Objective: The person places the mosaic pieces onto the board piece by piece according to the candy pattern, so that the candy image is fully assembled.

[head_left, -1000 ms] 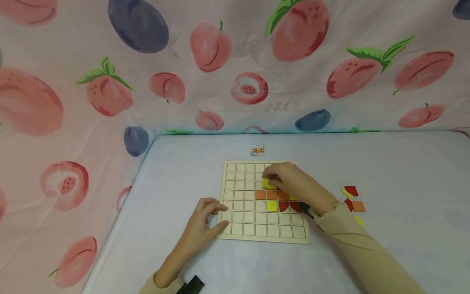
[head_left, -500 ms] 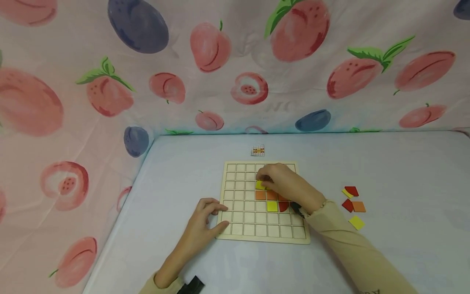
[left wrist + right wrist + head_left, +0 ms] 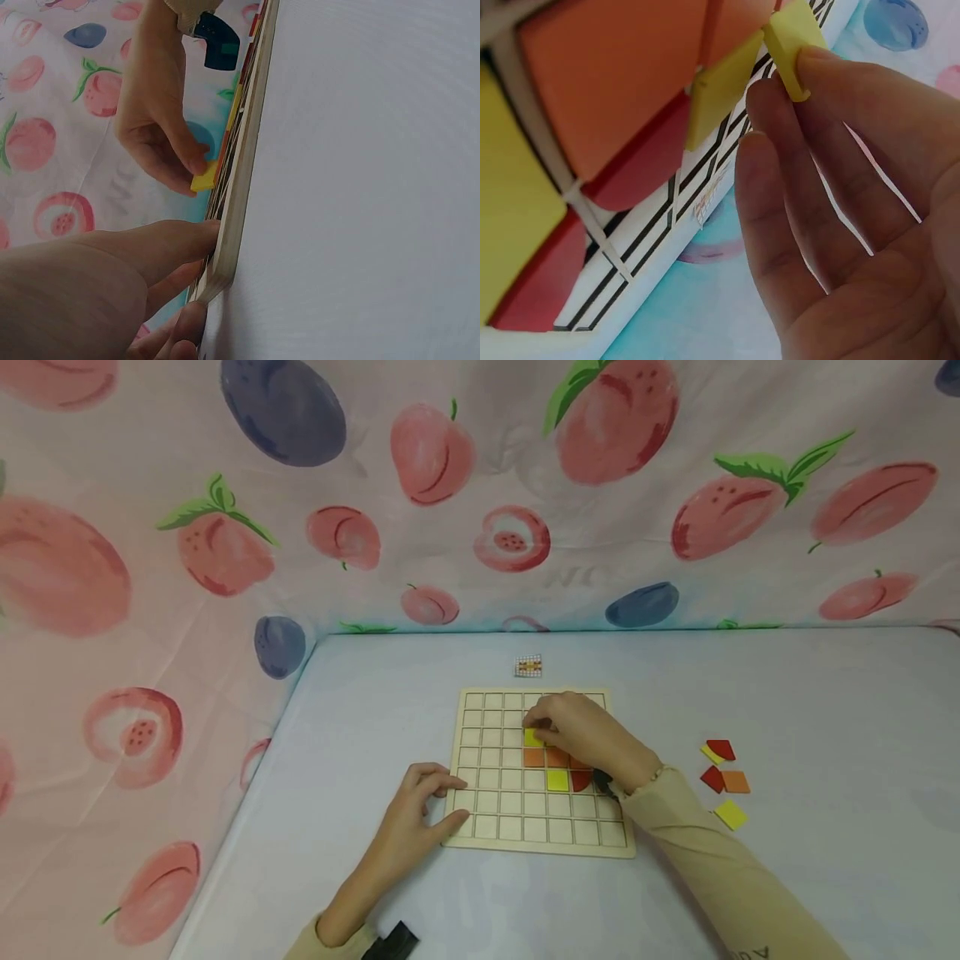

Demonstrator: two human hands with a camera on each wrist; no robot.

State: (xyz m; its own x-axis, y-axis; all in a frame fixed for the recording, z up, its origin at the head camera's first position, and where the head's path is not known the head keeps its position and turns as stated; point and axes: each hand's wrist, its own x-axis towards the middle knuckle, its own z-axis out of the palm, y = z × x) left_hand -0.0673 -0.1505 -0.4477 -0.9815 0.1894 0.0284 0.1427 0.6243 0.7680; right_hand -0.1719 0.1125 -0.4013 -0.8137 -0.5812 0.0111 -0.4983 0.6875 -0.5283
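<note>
A square-gridded wooden board (image 3: 497, 827) lies flat on the table, partly filled with orange, yellow and red tiles. My right hand (image 3: 585, 731) is over its upper middle. It pinches a yellow square tile (image 3: 791, 45) between thumb and fingers; in the right wrist view this tile is tilted at the grid. Just below it is an orange tile (image 3: 533, 757), and another yellow tile (image 3: 557, 780) sits lower down. At the board's left edge, my left hand (image 3: 412, 810) rests with thumb and fingers spread, touching the wood. The right hand covers part of the tiles.
Several loose tiles lie on the table to the board's right, including a red piece (image 3: 721, 749), an orange square (image 3: 736, 782) and a yellow square (image 3: 731, 815). Behind the board is a small patterned card (image 3: 528, 666). A fruit-print cloth (image 3: 510, 468) hangs behind.
My right hand has shifted slightly left along the board with yellow tile in its fingers, then stayed there. The left hand keeps its place at the board's edge.
</note>
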